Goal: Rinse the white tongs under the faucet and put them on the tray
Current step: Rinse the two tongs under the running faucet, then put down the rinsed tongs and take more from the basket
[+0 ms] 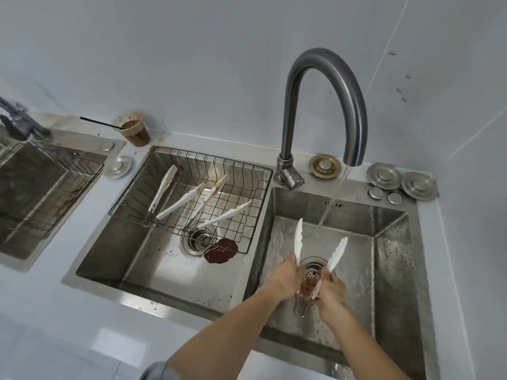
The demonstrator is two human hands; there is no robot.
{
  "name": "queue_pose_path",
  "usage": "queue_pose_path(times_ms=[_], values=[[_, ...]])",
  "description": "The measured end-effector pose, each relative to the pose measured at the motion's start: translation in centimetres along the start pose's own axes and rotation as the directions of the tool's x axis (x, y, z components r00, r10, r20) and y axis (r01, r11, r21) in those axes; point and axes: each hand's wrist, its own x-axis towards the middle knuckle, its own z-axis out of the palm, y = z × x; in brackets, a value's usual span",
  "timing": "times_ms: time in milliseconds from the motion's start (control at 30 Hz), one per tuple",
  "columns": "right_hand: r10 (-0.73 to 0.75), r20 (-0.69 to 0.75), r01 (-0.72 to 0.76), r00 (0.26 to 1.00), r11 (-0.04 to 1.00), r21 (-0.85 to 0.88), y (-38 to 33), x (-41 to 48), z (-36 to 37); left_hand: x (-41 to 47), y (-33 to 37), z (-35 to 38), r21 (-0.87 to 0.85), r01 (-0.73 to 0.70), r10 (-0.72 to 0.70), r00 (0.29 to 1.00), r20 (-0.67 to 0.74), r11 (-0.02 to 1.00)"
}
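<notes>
I hold one pair of white tongs [337, 253] spread open over the drain of the right sink basin [389, 259]. My left hand [285, 281] grips its left arm and my right hand [330, 293] grips its right arm. The arched steel faucet [326, 105] runs a thin stream of water that falls between the two tips. A wire tray [263, 212] sits across the left basin and holds several other white tongs [179, 202], some stained brown.
A brown sauce puddle [220, 250] lies by the left basin's drain. A dirty plastic cup [135, 131] with a black straw stands behind the tray. Metal sink plugs [402, 182] sit at the back right. Another sink with a rack [41, 193] is at far left.
</notes>
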Motion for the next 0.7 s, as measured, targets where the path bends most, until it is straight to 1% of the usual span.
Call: queue_pose_path(times_ms=[167,300,367,400,500,567,700], values=[[0.016,-0.022,-0.021,1.0,0.973,-0.23,1.7,2.7,-1.1,-1.2,-2.2,2.7,0.079,0.084,-0.088,0.995,0.047,0.993],[0.079,-0.046,-0.088,0.996,0.96,-0.268,3.6,3.8,-0.7,-2.1,-2.6,3.4,0.017,0.148,-0.149,0.986,0.073,0.989],[0.088,-0.068,-0.104,0.994,0.953,-0.285,3.7,4.1,-0.2,-2.3,-2.9,3.4,-0.03,0.179,-0.176,0.981,0.079,0.983],[0.07,-0.07,-0.089,0.995,0.945,-0.316,3.7,4.4,0.1,-2.3,-3.1,3.6,-0.046,0.196,-0.191,0.977,0.093,0.98],[-0.001,-0.07,-0.03,0.998,0.9,-0.435,3.9,5.2,0.9,-2.5,-3.4,4.0,-0.048,0.224,-0.214,0.965,0.154,0.973],[-0.03,-0.045,0.003,0.999,0.864,-0.504,4.0,5.6,1.2,-2.3,-3.6,4.4,-0.055,0.236,-0.225,0.962,0.156,0.97],[-0.01,0.013,0.017,1.0,0.759,-0.651,4.1,6.2,0.7,-2.0,-3.4,4.4,-0.059,0.224,-0.215,0.967,0.137,0.973]])
